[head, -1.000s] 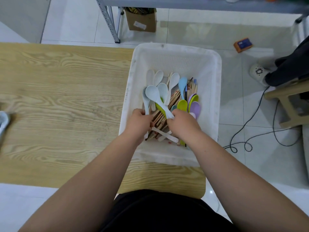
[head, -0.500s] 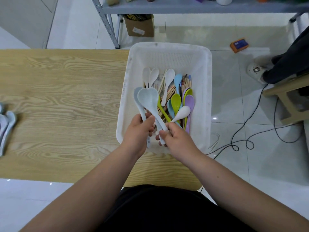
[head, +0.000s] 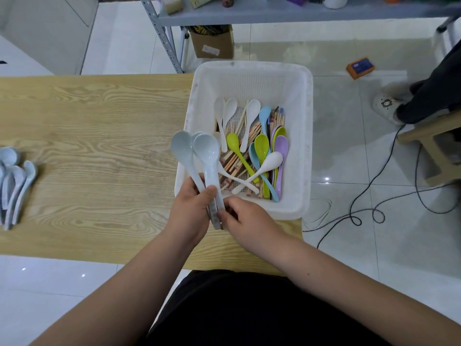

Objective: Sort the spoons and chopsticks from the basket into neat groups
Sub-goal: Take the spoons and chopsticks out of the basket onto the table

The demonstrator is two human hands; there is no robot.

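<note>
At the far left of the wooden counter [head: 99, 126] lies a group of sorted spoons [head: 15, 178], pale blue-grey, side by side with bowls away from the person.

The left hand [head: 190, 213] is raised over the counter just beside the basket's near left corner, the forearm coming up from the lower left. Its fingers and thumb are curled round the handles of the held spoons [head: 200, 153], the thumb pressed across the front. These spoons are the same pale blue-grey and fan upward with bowls facing the camera; two bowls are plain, and a third seems to sit behind them, though the overlap makes that hard to settle.

The right hand [head: 245, 218] meets them from the other side, fingers bent inward and pinching the lower ends of the handles, touching the left hand's fingertips.

The white basket [head: 308, 136] stands on the counter's right end, overhanging the edge. Inside, wooden chopsticks [head: 233, 161] lie in a loose bed, with white spoons [head: 252, 111], green spoons [head: 261, 146], blue spoons [head: 265, 113] and a purple spoon [head: 282, 148] scattered over them, bowls mostly toward the far side.
</note>
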